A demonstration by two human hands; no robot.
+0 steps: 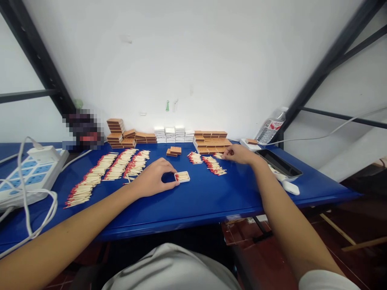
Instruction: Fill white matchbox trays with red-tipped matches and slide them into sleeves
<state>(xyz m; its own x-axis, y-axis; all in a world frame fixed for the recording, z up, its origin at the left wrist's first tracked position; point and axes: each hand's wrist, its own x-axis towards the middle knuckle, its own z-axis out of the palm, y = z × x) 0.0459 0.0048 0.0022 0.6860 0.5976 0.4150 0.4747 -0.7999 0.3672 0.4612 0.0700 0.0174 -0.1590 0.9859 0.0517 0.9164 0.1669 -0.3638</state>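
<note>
My left hand (157, 177) grips the left end of a small white matchbox tray (185, 180) between thumb and fingers. Red-tipped matches (182, 176) lie inside the tray, which rests on the blue table (199, 205). Farther right, my right hand (236, 154) pinches at a small bunch of matches (218, 155) in front of the stacked boxes. Just left of those fingers lie a small match pile (195, 158) and a longer match pile (214, 166). Two closed brown matchboxes (174, 151) sit beyond the tray.
Long rows of matches (93, 177) spread at the left. Against the wall stand brown matchboxes (115, 133), white trays (170, 135) and more brown matchboxes (213, 141). A power strip (33, 173) with cables is far left; a bottle (272, 127), phone (279, 163) and white case (290, 188) are right.
</note>
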